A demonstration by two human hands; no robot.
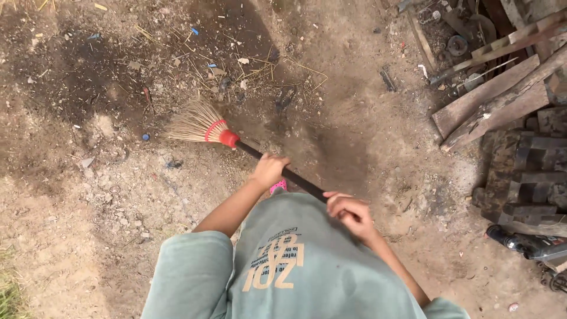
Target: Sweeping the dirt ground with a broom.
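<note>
I look straight down over my grey-green shirt at a dirt yard. My left hand [269, 170] grips the black handle [298, 180] of a broom partway down. Higher up the same handle, close to my body, my right hand [348, 212] is closed around its end. The broom's straw bristles [192, 122] fan out to the upper left, bound by a red collar [227, 138], and their tips rest on the ground. Loose straw, twigs and small scraps [248, 68] lie just beyond the bristles.
Weathered wooden planks [490, 103] and metal junk pile up at the upper right. Dark stacked blocks [525, 177] stand at the right edge, with a black power tool [525, 242] lying below them. A bit of grass [9, 289] shows at the lower left.
</note>
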